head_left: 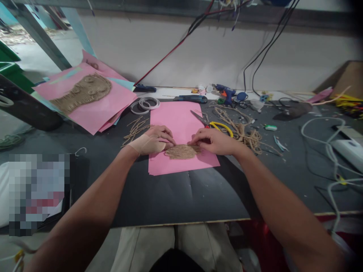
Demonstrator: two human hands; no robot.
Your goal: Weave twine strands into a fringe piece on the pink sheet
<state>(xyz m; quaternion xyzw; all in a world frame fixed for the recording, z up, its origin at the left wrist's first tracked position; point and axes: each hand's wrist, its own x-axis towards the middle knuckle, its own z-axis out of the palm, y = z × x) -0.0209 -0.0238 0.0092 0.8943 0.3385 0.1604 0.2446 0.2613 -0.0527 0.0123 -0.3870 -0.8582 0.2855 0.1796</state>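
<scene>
A pink paper sheet (178, 121) lies on the dark table (184, 196). On its near part sits a small patch of jute twine rows (182, 152). My left hand (154, 139), with a tan wrap at the wrist, presses its fingertips on the patch's left end. My right hand (214, 141) presses the patch's upper right edge with curled fingers. Neither hand lifts anything.
Yellow-handled scissors (215, 125) and a tangle of jute twine (244, 132) lie right of the sheet. Cut twine pieces (136, 129) and tape rings (145, 104) lie to the left. A finished twine shape on pink paper (85, 90) sits far left. A glue gun (225, 91) and cables lie behind.
</scene>
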